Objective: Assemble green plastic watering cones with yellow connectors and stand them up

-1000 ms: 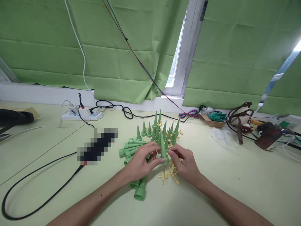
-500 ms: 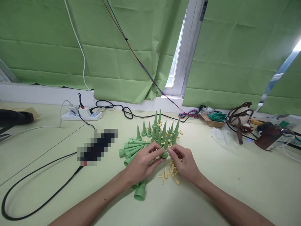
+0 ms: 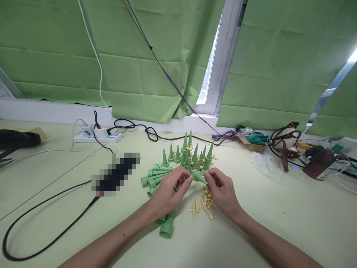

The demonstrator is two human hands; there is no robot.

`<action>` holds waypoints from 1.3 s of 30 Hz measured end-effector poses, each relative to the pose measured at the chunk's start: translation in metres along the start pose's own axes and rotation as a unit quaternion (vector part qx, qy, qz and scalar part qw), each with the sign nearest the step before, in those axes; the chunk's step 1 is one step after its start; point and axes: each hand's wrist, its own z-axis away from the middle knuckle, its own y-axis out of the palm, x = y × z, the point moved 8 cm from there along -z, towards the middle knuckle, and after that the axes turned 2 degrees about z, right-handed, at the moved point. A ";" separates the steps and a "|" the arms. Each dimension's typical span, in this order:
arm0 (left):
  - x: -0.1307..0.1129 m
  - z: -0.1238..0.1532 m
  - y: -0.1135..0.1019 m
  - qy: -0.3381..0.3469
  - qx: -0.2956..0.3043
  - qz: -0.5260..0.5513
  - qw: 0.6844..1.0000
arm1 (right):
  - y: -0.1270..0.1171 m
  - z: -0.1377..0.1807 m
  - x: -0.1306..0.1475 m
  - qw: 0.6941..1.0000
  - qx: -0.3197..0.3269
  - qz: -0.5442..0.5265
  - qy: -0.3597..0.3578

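Green curtains hang across the whole back wall, parted at 1 o'clock by a white window frame [image 3: 220, 74], and below them lies a pale yellow-green table [image 3: 279, 223]. Near the middle of the view I see the left hand [image 3: 167, 191] and the right hand [image 3: 223, 191] meeting over one green cone [image 3: 199, 176], which is held just above the table, tilted almost flat. The left thumb and fingertips are pinched on its wide end; the right thumb and forefinger are closed together on its pointed end. I cannot tell whether they also hold a small peg. Just beyond the hands, at 12 o'clock, a cluster of standing cones [image 3: 192, 154] points upward. At 9 o'clock from the left hand, a pile of lying cones [image 3: 156, 176] rests on its side. Small yellow pegs [image 3: 202, 204] are scattered under and between the wrists. Farther off at 10 o'clock sits a white power strip [image 3: 97, 137], and a black cable [image 3: 41, 219] loops away at 8 o'clock. At 3 o'clock lies a bag with brown straps [image 3: 284, 143].
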 end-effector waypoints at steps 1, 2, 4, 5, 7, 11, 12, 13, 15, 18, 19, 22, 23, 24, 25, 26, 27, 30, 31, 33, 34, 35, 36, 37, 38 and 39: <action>0.002 -0.001 0.001 -0.011 0.006 0.003 1.000 | -0.001 0.000 0.000 1.000 -0.004 -0.001 -0.004; 0.003 -0.001 0.002 -0.020 0.017 0.005 1.000 | -0.001 0.001 0.001 1.000 -0.005 -0.001 -0.010; 0.005 -0.002 0.007 -0.038 0.046 0.009 0.998 | 0.000 0.001 0.003 1.000 -0.001 -0.004 -0.022; 0.006 -0.002 0.009 -0.046 0.061 0.008 0.997 | 0.001 0.002 0.005 1.000 0.004 -0.005 -0.028; 0.008 -0.001 0.013 -0.056 0.080 -0.001 0.995 | 0.003 0.002 0.008 0.999 0.018 -0.005 -0.040; 0.010 0.000 0.017 -0.067 0.098 -0.007 0.993 | 0.005 0.003 0.012 0.998 0.037 0.000 -0.059; 0.010 0.000 0.017 -0.069 0.099 -0.004 0.993 | 0.005 0.003 0.012 0.998 0.038 0.000 -0.059; 0.010 0.000 0.017 -0.072 0.101 0.000 0.992 | 0.005 0.003 0.012 0.998 0.038 0.000 -0.058; 0.010 0.000 0.016 -0.078 0.104 0.007 0.991 | 0.005 0.002 0.011 0.998 0.039 -0.001 -0.056; 0.010 0.000 0.015 -0.087 0.104 0.022 0.990 | 0.005 0.002 0.011 0.998 0.044 -0.009 -0.054; 0.009 0.000 0.014 -0.087 0.104 0.028 0.990 | 0.005 0.002 0.011 0.997 0.045 -0.012 -0.053; 0.005 -0.001 0.012 -0.080 0.102 0.044 0.991 | 0.006 0.003 0.010 0.997 0.051 -0.019 -0.050; 0.004 -0.001 0.012 -0.078 0.101 0.047 0.991 | 0.006 0.003 0.010 0.997 0.053 -0.020 -0.049; 0.004 -0.001 0.012 -0.076 0.099 0.051 0.991 | 0.006 0.003 0.010 0.997 0.054 -0.021 -0.049; 0.003 -0.002 0.011 -0.074 0.097 0.053 0.991 | 0.006 0.003 0.009 0.997 0.057 -0.020 -0.048; 0.003 -0.002 0.011 -0.071 0.095 0.054 0.991 | 0.007 0.003 0.009 0.997 0.059 -0.019 -0.048; 0.003 -0.002 0.011 -0.067 0.094 0.054 0.992 | 0.007 0.003 0.009 0.997 0.061 -0.018 -0.048; 0.003 -0.001 0.010 -0.050 0.086 0.043 0.994 | 0.007 0.002 0.009 0.997 0.063 -0.014 -0.050; 0.004 0.000 0.010 -0.043 0.081 0.037 0.995 | 0.007 0.002 0.009 0.997 0.063 -0.013 -0.051; 0.004 0.001 0.009 -0.028 0.069 0.024 0.997 | 0.007 0.002 0.011 0.996 0.065 -0.012 -0.053; 0.004 0.001 0.008 -0.020 0.063 0.017 0.998 | 0.007 0.003 0.011 0.996 0.067 -0.012 -0.053; 0.004 0.001 0.008 -0.012 0.056 0.012 0.998 | 0.007 0.003 0.012 0.996 0.070 -0.013 -0.052; 0.004 0.002 0.007 -0.002 0.049 0.007 0.999 | 0.008 0.003 0.012 0.996 0.072 -0.013 -0.050; 0.003 0.002 0.007 0.009 0.042 0.003 0.999 | 0.008 0.003 0.012 0.996 0.074 -0.014 -0.047; 0.001 0.002 0.006 0.022 0.037 0.001 0.999 | 0.009 0.003 0.012 0.996 0.077 -0.014 -0.043; -0.001 0.002 0.006 0.036 0.033 0.001 0.999 | 0.009 0.003 0.011 0.996 0.080 -0.013 -0.040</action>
